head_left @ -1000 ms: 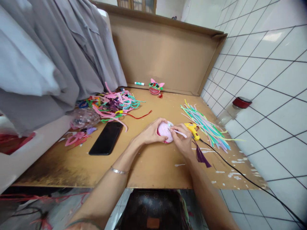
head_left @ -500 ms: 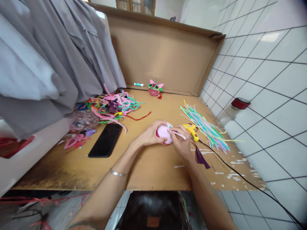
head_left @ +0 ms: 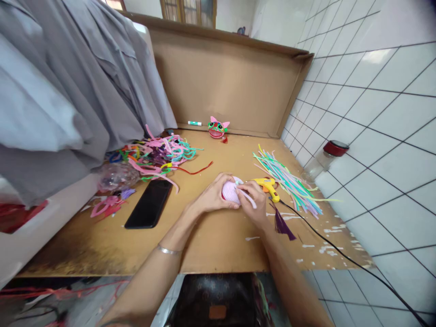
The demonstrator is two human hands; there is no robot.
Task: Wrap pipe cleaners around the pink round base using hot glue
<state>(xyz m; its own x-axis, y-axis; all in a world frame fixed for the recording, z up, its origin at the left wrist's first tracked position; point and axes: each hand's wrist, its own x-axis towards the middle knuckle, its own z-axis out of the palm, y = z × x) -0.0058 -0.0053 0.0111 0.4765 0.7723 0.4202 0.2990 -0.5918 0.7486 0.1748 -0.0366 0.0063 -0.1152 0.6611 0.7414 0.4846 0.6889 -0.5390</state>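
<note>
My left hand (head_left: 218,194) is wrapped round a small rounded piece (head_left: 230,192) covered in pale lilac pipe cleaner, with dark red along its left edge. Against its right side, my right hand (head_left: 254,200) pinches a lilac pipe cleaner (head_left: 251,200) whose loose end sticks out toward me. The fingers partly hide the piece. Just beyond my right hand lies a yellow hot glue gun (head_left: 271,188), its black cord running off to the lower right. A purple tassel (head_left: 282,225) rests near my right wrist.
Loose pipe cleaners (head_left: 289,181) lie at the right, before a red-lidded jar (head_left: 323,159). A black phone (head_left: 149,204) and a tangled pile of pipe cleaners (head_left: 163,152) are at the left. A finished-looking animal head (head_left: 217,128) and a marker (head_left: 194,123) stand at the back.
The view has shifted slightly. My right hand has turned a little at the lilac piece, and the pipe cleaner's loose end now angles more downward. My left hand keeps its hold.
</note>
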